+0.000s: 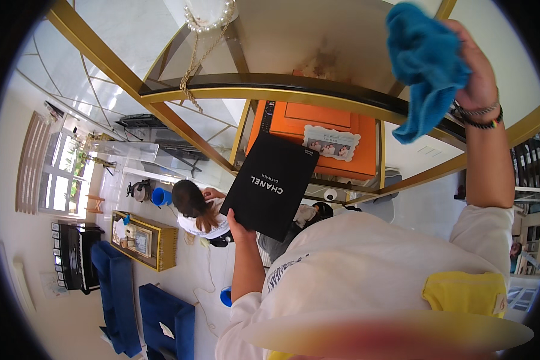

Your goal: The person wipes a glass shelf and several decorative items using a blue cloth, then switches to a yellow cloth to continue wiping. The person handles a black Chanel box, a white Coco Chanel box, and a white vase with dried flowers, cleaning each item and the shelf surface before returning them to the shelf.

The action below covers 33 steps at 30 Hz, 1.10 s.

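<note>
My left hand (240, 227) grips the lower edge of a large black hardcover book (272, 186), held tilted in front of the shelf with its cover toward me. White print shows upside down on the cover. My right hand (477, 71) is raised at the upper right, closed around a crumpled blue cloth (426, 66) that hangs beside the shelf's dark edge. The gold-framed shelf unit (270, 93) has a dark, glossy upper shelf. On the level below lie orange boxes or books (336, 123), a small white photo frame (331, 144) and a black remote control (267, 117).
A pearl string (210, 25) with a gold chain hangs over the shelf edge. Another person (201, 210) crouches beyond the book, near a blue bucket (161, 197). Farther left are a gold-sided table (162, 246), blue sofas (168, 318) and a black piano (81, 255). A cord crosses the floor.
</note>
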### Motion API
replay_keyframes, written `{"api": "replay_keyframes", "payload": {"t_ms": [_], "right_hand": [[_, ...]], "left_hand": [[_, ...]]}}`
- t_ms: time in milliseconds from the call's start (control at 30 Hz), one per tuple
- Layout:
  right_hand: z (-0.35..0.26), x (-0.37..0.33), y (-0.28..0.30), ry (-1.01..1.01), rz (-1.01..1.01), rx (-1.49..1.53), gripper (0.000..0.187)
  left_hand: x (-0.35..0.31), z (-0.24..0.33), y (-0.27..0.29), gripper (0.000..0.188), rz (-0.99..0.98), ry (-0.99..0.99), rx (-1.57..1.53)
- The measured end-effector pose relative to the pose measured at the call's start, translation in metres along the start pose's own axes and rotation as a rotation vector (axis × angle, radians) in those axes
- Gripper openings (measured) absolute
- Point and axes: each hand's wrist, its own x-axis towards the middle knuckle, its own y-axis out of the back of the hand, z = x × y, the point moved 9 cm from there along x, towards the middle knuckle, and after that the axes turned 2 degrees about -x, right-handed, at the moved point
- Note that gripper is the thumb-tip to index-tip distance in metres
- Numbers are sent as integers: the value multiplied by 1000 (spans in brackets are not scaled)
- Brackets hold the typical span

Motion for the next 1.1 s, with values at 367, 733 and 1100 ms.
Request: {"api": "replay_keyframes", "payload": {"t_ms": [367, 733, 1100], "right_hand": [[39, 4, -61, -304, -231, -1788, 53], [48, 2, -38, -741, -349, -1608, 78], [70, 77, 91, -1018, -296, -1927, 76]], "left_hand": [[0, 1, -1, 48, -39, -22, -30], [-12, 4, -14, 51, -22, 7, -2], [-11, 5, -13, 53, 22, 0, 16]]}}
